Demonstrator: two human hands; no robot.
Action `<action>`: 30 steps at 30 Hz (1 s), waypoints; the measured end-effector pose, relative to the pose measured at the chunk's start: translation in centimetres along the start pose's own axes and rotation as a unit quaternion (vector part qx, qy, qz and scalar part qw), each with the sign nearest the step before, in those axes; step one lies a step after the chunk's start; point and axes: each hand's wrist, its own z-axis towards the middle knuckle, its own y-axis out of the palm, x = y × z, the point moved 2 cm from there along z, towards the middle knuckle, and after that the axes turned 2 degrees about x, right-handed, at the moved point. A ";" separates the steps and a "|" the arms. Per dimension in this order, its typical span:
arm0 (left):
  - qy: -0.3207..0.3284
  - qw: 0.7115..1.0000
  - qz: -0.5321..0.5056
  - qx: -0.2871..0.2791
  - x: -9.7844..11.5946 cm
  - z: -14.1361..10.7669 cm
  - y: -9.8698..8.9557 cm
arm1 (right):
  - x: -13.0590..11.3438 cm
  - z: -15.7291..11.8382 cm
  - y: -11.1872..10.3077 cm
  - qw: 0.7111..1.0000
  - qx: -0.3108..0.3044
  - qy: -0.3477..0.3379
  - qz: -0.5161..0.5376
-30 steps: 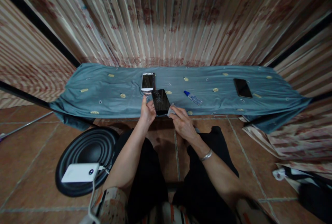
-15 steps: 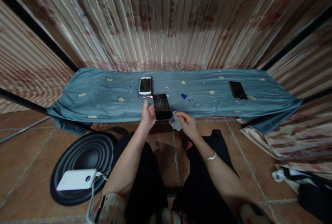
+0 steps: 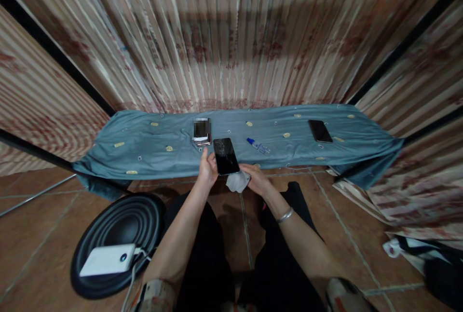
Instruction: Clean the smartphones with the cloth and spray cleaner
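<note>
My left hand [image 3: 209, 168] grips a black smartphone [image 3: 225, 156] by its left edge, holding it tilted just past the front of the cloth-covered table. Marks or reflections show on the phone's upper screen. A thin pale grey cloth [image 3: 238, 181] hangs from my right hand [image 3: 256, 180], whose fingers are closed on it at the phone's lower right corner. Beyond my left hand lies a stack of phones [image 3: 201, 131], its top blurred out. A small clear bottle with a blue cap [image 3: 258, 146] rests on the table to the right of the held phone.
Another black phone [image 3: 320, 131] lies toward the right end of the blue-green tablecloth [image 3: 173, 162]. On the floor at left, a white power bank [image 3: 107, 260] with a cable sits on a round black ribbed object [image 3: 117, 215]. Dark poles and striped curtains [image 3: 217, 37] surround the table.
My right hand has brought the cloth in to the left, against the phone's lower edge. The left hand still holds the phone. The whole view has shifted slightly.
</note>
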 end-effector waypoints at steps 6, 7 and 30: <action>-0.019 1.000 -0.017 0.005 0.9 0.0 -0.1 | 0.1 0.1 1.5 1.000 -0.016 0.010 0.025; -0.023 1.000 -0.019 0.007 1.0 0.2 0.0 | 0.2 0.2 1.6 0.999 -0.015 0.009 0.027; -0.026 0.998 -0.053 0.018 -0.1 7.3 2.5 | -2.7 10.3 0.4 0.992 0.107 -0.054 -0.037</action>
